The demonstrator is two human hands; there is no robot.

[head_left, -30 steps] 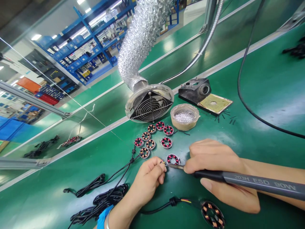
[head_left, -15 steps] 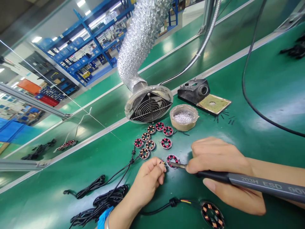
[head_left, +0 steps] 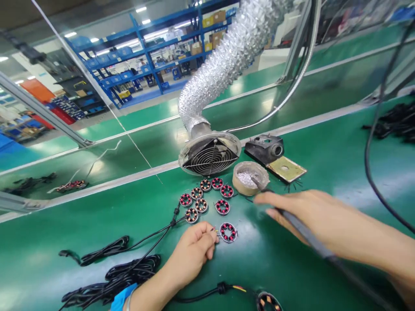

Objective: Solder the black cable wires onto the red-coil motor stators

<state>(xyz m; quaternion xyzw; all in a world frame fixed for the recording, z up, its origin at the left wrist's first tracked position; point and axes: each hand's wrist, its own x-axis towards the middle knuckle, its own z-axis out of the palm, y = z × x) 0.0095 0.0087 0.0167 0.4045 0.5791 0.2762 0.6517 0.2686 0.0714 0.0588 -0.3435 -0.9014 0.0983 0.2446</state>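
Green, glossy tabletop [head_left: 259, 259]. Grey-black soldering iron [head_left: 301, 226], fingers of the right hand [head_left: 292, 211] closed round it, slants with its tip inside the tan pot [head_left: 239, 185]. Silver-rimmed ring [head_left: 228, 238], dark red coils on black, lies just beside the left hand [head_left: 196, 246], whose fingers pinch thin wires [head_left: 216, 230], one yellow.

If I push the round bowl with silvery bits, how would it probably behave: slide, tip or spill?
The bowl looks low and wide, so it would probably slide before tipping. The green tabletop shines, so sliding may be easy. The silvery bits look loose; some might spill.
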